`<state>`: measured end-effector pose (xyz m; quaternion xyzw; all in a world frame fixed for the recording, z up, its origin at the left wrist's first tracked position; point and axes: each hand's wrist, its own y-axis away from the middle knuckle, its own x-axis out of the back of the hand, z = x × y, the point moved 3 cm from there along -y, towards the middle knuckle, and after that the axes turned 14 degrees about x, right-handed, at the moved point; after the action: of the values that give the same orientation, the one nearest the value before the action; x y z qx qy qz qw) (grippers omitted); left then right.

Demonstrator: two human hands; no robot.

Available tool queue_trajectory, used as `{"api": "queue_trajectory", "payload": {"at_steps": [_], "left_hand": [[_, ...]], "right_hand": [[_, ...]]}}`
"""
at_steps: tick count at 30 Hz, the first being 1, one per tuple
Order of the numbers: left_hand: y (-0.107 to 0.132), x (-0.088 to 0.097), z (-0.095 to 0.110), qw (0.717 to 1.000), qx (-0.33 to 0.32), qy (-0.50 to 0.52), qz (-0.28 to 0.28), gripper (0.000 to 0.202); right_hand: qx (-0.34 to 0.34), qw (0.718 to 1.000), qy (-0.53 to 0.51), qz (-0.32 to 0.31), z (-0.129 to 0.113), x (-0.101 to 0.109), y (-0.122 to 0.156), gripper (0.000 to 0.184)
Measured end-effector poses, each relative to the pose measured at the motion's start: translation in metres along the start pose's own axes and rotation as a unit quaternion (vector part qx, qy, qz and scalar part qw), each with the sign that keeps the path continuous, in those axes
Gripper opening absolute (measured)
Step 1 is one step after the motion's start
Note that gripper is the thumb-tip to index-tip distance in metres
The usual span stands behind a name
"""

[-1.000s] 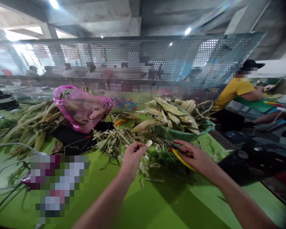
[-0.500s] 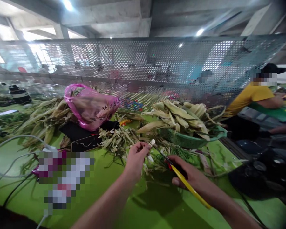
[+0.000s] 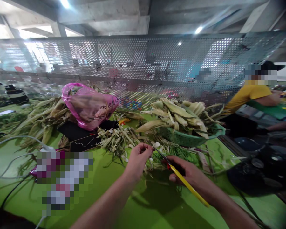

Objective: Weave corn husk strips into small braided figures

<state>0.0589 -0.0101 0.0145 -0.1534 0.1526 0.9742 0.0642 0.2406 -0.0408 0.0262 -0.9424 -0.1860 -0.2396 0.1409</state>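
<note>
My left hand (image 3: pixel 138 159) is closed in a pinch on a small pale stalk piece (image 3: pixel 155 145) above the green table (image 3: pixel 105 181). My right hand (image 3: pixel 186 173) grips yellow-handled scissors (image 3: pixel 181 178), and their dark blades (image 3: pixel 158 151) reach up to the pale piece by my left fingers. Below both hands lie cut pale stalk bits (image 3: pixel 116 140) and green trimmings (image 3: pixel 181 152).
A green basket (image 3: pixel 193 138) heaped with corn husks stands behind my hands. A pink plastic bag (image 3: pixel 88 106) and a husk pile (image 3: pixel 38 117) are at left, with white cables (image 3: pixel 11 140). A perforated metal screen (image 3: pixel 143 63) backs the table. A person in a yellow shirt (image 3: pixel 248 95) sits at right.
My right hand picked the scissors up off the table and brought the blades to the pale piece pinched in my left hand. The view shifted slightly left.
</note>
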Motion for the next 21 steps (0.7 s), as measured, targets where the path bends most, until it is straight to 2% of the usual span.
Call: {"api": "queue_trajectory", "payload": {"at_steps": [5, 11, 16, 21], "left_hand": [[0.000, -0.001, 0.000, 1.000, -0.002, -0.003, -0.010, 0.024], [0.002, 0.001, 0.000, 0.997, 0.031, 0.054, -0.036, 0.025], [0.003, 0.001, 0.001, 0.998, 0.015, 0.059, -0.026, 0.020], [0.001, 0.001, 0.001, 0.999, -0.004, 0.031, -0.007, 0.023]], "right_hand": [[-0.011, 0.999, 0.044, -0.020, 0.002, 0.001, -0.004, 0.037], [0.030, 0.994, 0.103, 0.009, -0.002, 0.010, 0.000, 0.040], [0.057, 0.990, 0.129, -0.020, -0.008, 0.008, 0.005, 0.041], [0.041, 0.983, 0.172, -0.046, -0.006, 0.002, 0.003, 0.046]]}}
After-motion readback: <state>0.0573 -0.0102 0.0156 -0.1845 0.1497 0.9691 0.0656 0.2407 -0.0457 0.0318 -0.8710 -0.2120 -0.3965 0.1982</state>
